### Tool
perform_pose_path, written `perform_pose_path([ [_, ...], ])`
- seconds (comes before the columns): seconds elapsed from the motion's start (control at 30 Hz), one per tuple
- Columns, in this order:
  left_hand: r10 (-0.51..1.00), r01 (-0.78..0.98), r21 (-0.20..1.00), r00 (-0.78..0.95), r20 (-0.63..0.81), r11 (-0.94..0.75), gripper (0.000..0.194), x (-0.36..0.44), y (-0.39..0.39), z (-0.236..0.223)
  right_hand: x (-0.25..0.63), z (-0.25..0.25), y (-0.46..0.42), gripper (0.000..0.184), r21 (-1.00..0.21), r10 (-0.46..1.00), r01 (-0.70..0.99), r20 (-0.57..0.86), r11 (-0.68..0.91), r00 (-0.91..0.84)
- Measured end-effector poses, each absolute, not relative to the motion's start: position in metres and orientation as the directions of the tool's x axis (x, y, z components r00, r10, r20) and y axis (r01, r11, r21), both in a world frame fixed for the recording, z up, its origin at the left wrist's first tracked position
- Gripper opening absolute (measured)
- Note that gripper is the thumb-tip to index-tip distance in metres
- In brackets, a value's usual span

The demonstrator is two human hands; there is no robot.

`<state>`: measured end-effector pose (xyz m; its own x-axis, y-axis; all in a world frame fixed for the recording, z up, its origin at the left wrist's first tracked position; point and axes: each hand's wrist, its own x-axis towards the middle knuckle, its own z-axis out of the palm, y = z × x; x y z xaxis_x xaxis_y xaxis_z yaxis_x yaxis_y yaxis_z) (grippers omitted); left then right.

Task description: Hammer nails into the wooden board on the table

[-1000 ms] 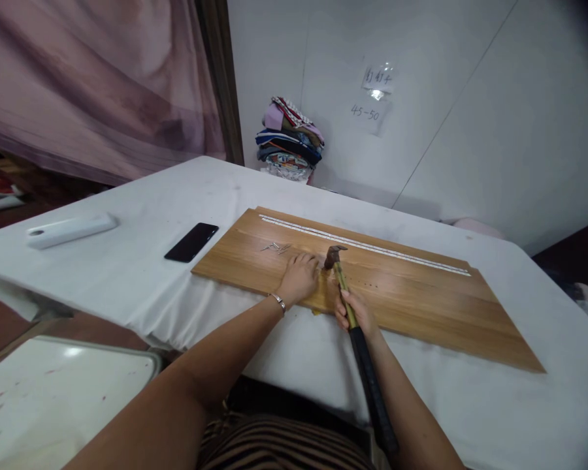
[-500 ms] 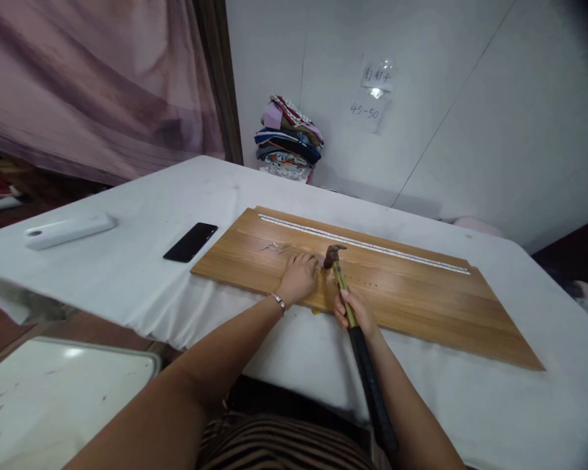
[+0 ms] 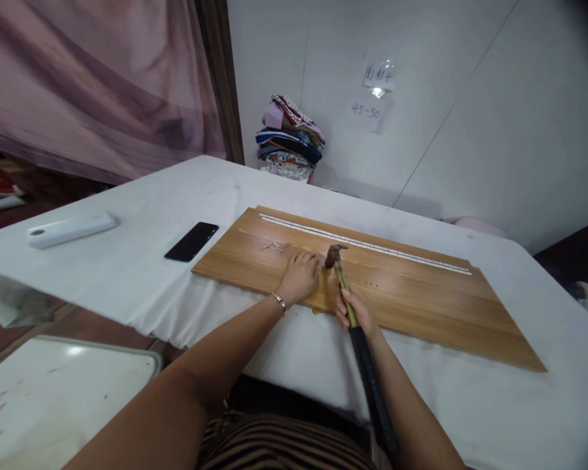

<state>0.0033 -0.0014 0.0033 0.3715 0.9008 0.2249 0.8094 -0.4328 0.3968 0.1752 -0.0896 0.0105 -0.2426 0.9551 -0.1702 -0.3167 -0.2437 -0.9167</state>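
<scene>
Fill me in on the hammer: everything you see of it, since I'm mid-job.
The hammer has a dark, rusty-brown, metal-looking head with a thin bent end pointing right in the picture, a yellowish shaft and a long black grip. It slants across the wooden board's front edge, head over the board, grip end toward the person. The right hand holds the shaft. The head is near the left hand's fingertips; whether they touch is unclear.

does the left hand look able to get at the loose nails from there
Probably yes: the nails lie on the wooden board just beyond and left of the left hand, with nothing visible between; the hammer is on its other side.
</scene>
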Motion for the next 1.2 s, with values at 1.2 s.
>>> perform_pose_path([
  [1.2,0.901,0.819,0.379,0.37,0.228,-0.432,0.031,0.0036,-0.0006,0.0024,0.1739,0.0063,-0.0884,0.054,-0.914,0.959,-0.328,-0.169,-0.238,-0.226],
])
